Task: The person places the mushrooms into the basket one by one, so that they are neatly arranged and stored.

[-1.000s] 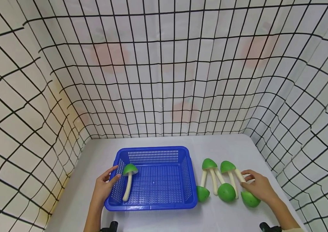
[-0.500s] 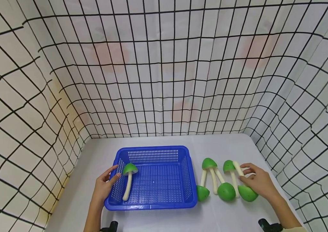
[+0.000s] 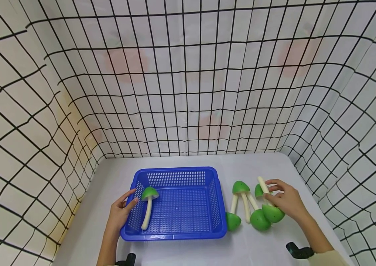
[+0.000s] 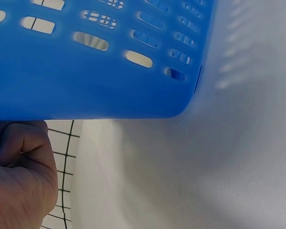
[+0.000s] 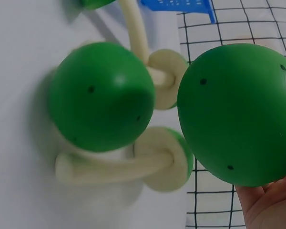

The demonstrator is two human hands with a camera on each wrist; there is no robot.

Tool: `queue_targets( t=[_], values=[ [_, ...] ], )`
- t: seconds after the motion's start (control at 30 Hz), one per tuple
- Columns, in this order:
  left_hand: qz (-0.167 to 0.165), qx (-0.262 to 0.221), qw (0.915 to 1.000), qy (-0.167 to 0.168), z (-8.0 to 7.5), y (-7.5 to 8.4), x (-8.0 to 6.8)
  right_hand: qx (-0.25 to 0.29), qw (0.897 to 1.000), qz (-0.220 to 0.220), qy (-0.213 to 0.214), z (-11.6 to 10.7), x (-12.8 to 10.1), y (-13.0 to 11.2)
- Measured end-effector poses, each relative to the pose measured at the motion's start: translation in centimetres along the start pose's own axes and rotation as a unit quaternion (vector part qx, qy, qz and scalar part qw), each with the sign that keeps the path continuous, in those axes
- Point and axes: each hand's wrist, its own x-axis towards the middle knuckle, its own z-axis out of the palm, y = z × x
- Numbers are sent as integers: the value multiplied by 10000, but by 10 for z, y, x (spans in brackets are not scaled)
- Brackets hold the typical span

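A blue plastic basket (image 3: 174, 237) stands on the white table, its left rim gripped by my left hand (image 3: 118, 212). In the left wrist view, that hand's curled fingers sit right at the rim. One toy mushroom (image 3: 147, 212) with a green cap and cream stem lies inside the basket, toward its left side. My right hand (image 3: 287, 198) pinches the stem of another mushroom (image 3: 273, 213), cap toward me and stem pointing away. Its green, black-dotted cap (image 5: 238, 114) looms large in the right wrist view, above several mushrooms on the table.
Between the basket and my right hand lie several more mushrooms, among them one by the basket's corner (image 3: 233, 221), one farther back (image 3: 240, 187) and one partly overlapped by the held one (image 3: 260, 221). White walls with a black grid (image 3: 188, 92) enclose the table.
My right hand has moved left with the mushroom, which has come up off its spot and now overlaps the neighbouring ones. The left hand and basket have stayed put.
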Motion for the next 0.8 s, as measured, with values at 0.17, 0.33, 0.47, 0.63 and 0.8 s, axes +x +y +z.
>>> queue_targets(
  t=[0.17,0.33,0.47,0.63,0.8],
  values=[
    [17,-17,10000,0,0,-1,-1,467,9989,-2,-79,6,4,-8],
    [-36,-112,9999,-37,0,0,-1,796,9968,9,-116,10,9,-19],
    [-81,-161,9998,-42,0,-1,-1,1027,9946,-43,-146,14,13,-30],
    [-76,-185,9998,-36,0,-1,-1,1297,9913,-75,-191,21,20,-42],
    [-76,-195,9998,-74,0,0,-1,1502,9884,-159,-175,31,28,-58]
  ],
)
